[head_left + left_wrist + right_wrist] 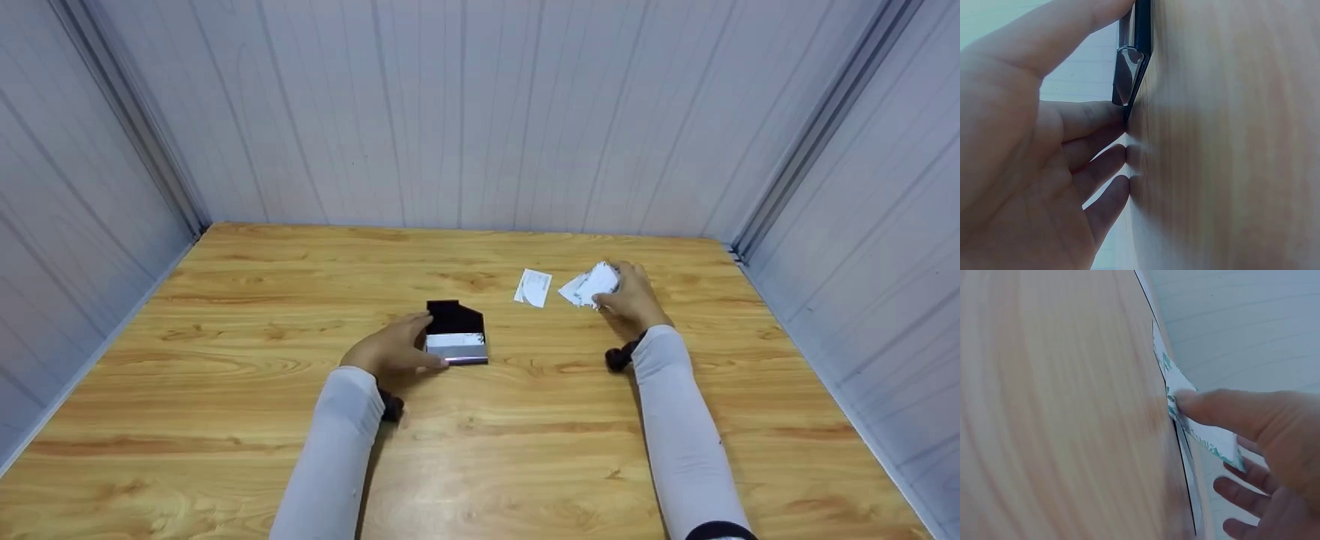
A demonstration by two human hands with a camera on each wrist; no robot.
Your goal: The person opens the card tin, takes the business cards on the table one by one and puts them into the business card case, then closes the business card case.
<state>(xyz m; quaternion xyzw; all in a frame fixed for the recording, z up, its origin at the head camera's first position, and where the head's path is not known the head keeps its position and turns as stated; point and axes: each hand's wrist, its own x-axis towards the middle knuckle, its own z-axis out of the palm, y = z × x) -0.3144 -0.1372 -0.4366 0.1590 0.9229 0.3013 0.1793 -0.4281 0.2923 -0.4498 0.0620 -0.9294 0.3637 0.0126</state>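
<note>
An opened card case (456, 351) lies left of the middle of the table, its dark lid folded back and a white card showing inside. My left hand (390, 346) holds it from the left, thumb at the near edge and index finger at the lid; in the left wrist view the other fingertips rest on the wood beside the case (1143, 34). Farther right, my right hand (632, 298) pinches a white card with green print (1210, 434), thumb on top and fingers at its far edge. Other cards (572, 289) lie fanned beneath it.
One white card (535, 288) lies apart, between the case and the fanned cards. The wooden table (480, 457) meets pale panelled walls (480, 112) at the back and on both sides.
</note>
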